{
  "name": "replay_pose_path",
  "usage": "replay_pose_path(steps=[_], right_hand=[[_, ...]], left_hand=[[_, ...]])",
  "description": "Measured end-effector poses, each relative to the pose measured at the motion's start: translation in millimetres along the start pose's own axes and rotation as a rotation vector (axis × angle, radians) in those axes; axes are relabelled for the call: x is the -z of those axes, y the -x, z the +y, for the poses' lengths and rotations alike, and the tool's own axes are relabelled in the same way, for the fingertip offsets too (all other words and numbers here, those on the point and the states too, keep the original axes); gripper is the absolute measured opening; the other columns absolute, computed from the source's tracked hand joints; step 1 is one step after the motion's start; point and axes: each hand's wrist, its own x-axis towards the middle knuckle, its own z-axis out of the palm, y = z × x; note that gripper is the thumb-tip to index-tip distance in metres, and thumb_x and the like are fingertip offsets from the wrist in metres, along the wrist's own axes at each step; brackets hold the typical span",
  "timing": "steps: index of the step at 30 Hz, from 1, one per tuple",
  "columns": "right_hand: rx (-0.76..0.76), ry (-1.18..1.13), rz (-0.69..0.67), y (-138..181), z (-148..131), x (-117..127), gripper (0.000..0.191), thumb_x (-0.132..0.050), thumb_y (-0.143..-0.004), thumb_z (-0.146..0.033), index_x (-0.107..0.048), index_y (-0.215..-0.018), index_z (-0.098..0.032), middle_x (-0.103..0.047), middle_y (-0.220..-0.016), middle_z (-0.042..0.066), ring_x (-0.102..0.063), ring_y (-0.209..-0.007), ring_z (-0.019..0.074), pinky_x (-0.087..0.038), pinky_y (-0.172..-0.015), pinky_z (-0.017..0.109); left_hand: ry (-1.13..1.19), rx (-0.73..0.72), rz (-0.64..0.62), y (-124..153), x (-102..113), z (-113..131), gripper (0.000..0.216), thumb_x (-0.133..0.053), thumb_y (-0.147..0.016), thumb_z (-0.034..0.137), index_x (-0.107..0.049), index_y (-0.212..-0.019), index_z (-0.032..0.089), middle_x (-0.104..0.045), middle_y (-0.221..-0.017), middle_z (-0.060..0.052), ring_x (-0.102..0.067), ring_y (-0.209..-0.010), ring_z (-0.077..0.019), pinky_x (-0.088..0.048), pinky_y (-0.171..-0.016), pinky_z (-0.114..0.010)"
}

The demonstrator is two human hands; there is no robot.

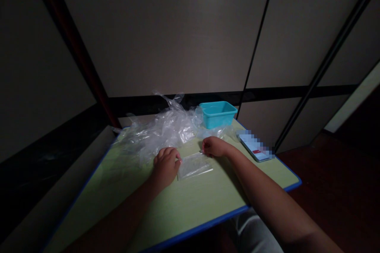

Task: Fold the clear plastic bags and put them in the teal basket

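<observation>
At the frame's lower centre, a clear plastic piece (194,165) lies on the pale green desk (181,205), thin, roughly rectangular and glossy, a bright crease along its lower edge. The right hand (213,147) pinches its upper-right corner with closed fingertips; the left hand (168,163), loosely curled, meets its upper-left corner, whether gripping cannot be told.

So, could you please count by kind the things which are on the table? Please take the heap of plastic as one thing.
Flat clear plastic piece, between left hand and right hand: 1
Heap of clear plastic, pieces too tangled to count: 1
Turquoise bin: 1
Phone: 1
Total: 4, hands not counted
</observation>
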Motion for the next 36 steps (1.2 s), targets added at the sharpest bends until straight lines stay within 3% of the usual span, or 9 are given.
replay_pose_path(steps=[2,5,8,10,20,29,36], right_hand=[[0.021,0.061,0.030,1,-3,0,0.008,-0.057,-0.069,-0.013,-0.053,-0.063,-0.015,-0.052,-0.050,-0.004,-0.048,-0.045,0.0086,-0.033,-0.047,0.020],[0.060,0.136,0.082,3,-8,-1,0.007,-0.061,-0.067,-0.015,-0.055,-0.064,-0.015,-0.054,-0.054,-0.002,-0.048,-0.052,0.0103,-0.031,-0.052,0.021],[0.097,0.159,0.120,5,-9,-1,0.006,-0.062,-0.066,-0.016,-0.056,-0.065,-0.015,-0.056,-0.059,0.000,-0.048,-0.059,0.0122,-0.031,-0.056,0.022],[0.127,0.135,0.123,5,-8,-1,0.004,-0.060,-0.066,-0.013,-0.056,-0.065,-0.015,-0.056,-0.060,0.000,-0.048,-0.059,0.0120,-0.032,-0.056,0.022],[0.166,-0.095,0.155,2,-9,3,0.012,-0.043,-0.074,-0.007,-0.046,-0.083,-0.015,-0.052,-0.062,-0.004,-0.048,-0.048,0.0063,-0.037,-0.047,0.016],[0.116,0.162,0.221,-1,2,5,0.003,-0.059,-0.070,-0.015,-0.059,-0.073,-0.013,-0.058,-0.064,0.001,-0.048,-0.059,0.0104,-0.032,-0.054,0.020],[0.093,0.311,0.151,9,-7,8,0.017,-0.059,-0.077,-0.029,-0.060,-0.075,-0.012,-0.058,-0.069,0.003,-0.045,-0.059,0.0103,-0.028,-0.053,0.020]], left_hand=[[-0.001,-0.029,0.020,2,2,4,0.010,-0.053,-0.075,0.023,-0.057,-0.084,0.022,-0.058,-0.100,-0.005,-0.044,-0.104,-0.0253,-0.036,-0.090,-0.041],[0.037,-0.207,-0.008,5,6,9,0.026,-0.054,-0.078,0.029,-0.058,-0.103,0.024,-0.054,-0.117,-0.006,-0.038,-0.117,-0.0256,-0.029,-0.099,-0.043],[0.091,-0.387,-0.170,9,9,14,0.039,-0.051,-0.082,0.032,-0.049,-0.121,0.030,-0.041,-0.136,-0.002,-0.030,-0.127,-0.0238,-0.019,-0.105,-0.045],[0.120,-0.426,-0.265,10,8,15,0.043,-0.048,-0.085,0.031,-0.043,-0.127,0.034,-0.037,-0.140,0.000,-0.028,-0.129,-0.0223,-0.018,-0.106,-0.047],[0.260,-0.380,-0.265,10,-1,5,0.045,-0.050,-0.085,0.031,-0.042,-0.129,0.028,-0.036,-0.140,-0.004,-0.035,-0.127,-0.0190,-0.029,-0.105,-0.035],[0.263,-0.371,-0.301,12,5,8,0.047,-0.053,-0.083,0.030,-0.042,-0.129,0.030,-0.033,-0.142,-0.003,-0.034,-0.127,-0.0203,-0.029,-0.104,-0.036],[0.242,-0.374,-0.230,12,0,4,0.050,-0.054,-0.081,0.028,-0.043,-0.129,0.023,-0.035,-0.140,-0.007,-0.036,-0.126,-0.0215,-0.031,-0.104,-0.038]])
